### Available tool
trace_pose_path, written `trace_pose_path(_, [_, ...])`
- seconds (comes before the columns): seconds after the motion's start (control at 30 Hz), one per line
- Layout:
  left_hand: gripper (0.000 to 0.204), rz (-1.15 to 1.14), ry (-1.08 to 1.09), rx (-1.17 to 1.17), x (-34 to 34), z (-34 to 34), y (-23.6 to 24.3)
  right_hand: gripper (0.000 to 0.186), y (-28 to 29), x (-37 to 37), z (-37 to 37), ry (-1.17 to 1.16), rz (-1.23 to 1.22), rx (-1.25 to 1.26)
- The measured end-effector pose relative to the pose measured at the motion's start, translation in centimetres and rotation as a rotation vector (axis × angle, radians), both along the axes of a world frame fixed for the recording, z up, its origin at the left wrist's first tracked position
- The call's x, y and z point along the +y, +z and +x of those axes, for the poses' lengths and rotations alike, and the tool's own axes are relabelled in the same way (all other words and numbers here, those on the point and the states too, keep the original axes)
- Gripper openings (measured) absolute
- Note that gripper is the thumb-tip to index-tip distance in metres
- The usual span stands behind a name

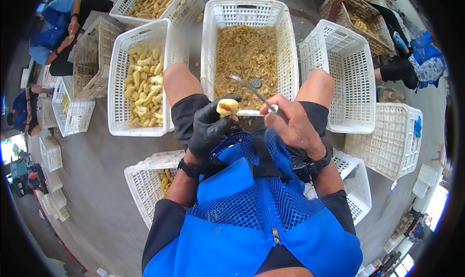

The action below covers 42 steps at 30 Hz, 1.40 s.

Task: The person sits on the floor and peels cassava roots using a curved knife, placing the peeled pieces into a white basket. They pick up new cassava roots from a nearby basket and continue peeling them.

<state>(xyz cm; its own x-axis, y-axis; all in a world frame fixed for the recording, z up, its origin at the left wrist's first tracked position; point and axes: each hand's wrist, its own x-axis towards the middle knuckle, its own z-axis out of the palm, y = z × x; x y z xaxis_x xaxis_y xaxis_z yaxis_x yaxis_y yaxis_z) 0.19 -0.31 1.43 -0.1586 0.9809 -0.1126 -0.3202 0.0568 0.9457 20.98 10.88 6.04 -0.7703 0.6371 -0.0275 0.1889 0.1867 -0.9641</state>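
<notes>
The gloved left hand (209, 127) pinches the pale yellow tuber (226, 107), its long axis roughly left to right, left of the bare right hand (293, 123), whose curled fingers grip the curved metal knife (250, 89), blade slanting far-left.

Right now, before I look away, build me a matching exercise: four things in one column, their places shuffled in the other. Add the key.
Things:
1. Metal blade
2. Blotched yellow piece
3. Brown shavings
4. Heaped yellow pieces

Places:
A. In the white crate straight ahead
B. In the white crate beside the left knee
C. In the black-gloved left hand
D. In the bare right hand

Pairs: 1-D; 2-C; 3-A; 4-B
</notes>
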Motion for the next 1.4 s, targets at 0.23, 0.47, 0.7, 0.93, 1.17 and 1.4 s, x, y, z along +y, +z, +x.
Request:
trace_pose_path(0.23, [0.041, 0.030, -0.046, 0.037, 0.2, -0.2, -0.4, 0.024, -0.5, -1.3, -1.4, 0.092, 0.046, 0.080])
trace_pose_path(0.47, [0.033, 0.013, -0.010, 0.004, 0.0, 0.0, -0.9, 0.024, -0.7, -1.2, -1.4, 0.118, 0.071, 0.036])
trace_pose_path(0.7, [0.032, -0.022, 0.000, 0.020, 0.0, 0.1, 0.0, 0.024, -2.8, -1.6, -1.6, 0.104, 0.177, 0.003])
trace_pose_path(0.93, [0.033, -0.062, -0.045, -0.003, -0.2, -0.8, -0.2, 0.024, -3.8, -2.4, -1.8, 0.101, 0.157, 0.006])
trace_pose_path(1.17, [0.029, 0.061, 0.124, 0.319, 0.3, 0.5, -0.1, 0.025, -3.3, -2.7, -2.1, 0.085, 0.079, -0.058])
trace_pose_path(1.4, [0.031, -0.157, 0.056, -0.071, 0.2, 0.1, 1.1, 0.027, -3.4, -2.8, -2.9, 0.037, 0.316, -0.114])
